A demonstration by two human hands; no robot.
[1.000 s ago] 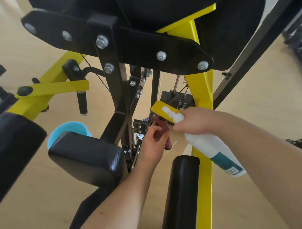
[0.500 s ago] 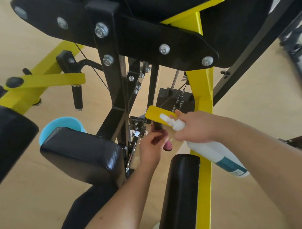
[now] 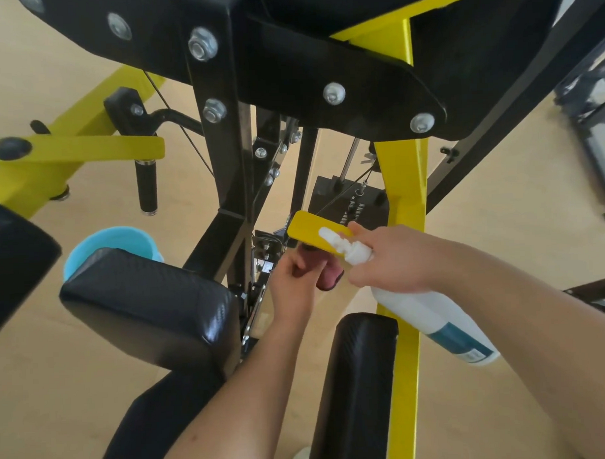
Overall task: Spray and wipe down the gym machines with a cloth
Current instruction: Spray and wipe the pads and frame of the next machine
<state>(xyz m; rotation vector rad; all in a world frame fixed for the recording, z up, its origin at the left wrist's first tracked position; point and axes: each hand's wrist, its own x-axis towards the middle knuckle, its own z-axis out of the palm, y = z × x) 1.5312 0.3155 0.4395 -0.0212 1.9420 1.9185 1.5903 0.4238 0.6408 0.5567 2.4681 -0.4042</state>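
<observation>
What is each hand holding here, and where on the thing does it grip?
The right hand grips the spray bottle at its neck, behind the nozzle. The left hand pinches a bunched pink cloth; which part cannot be told.

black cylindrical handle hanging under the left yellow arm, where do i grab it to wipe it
Probably round the middle of the black cylindrical handle, between its chrome collars. It hangs upright under the flat yellow arm, so come in level from the near side, which looks unobstructed.
</observation>
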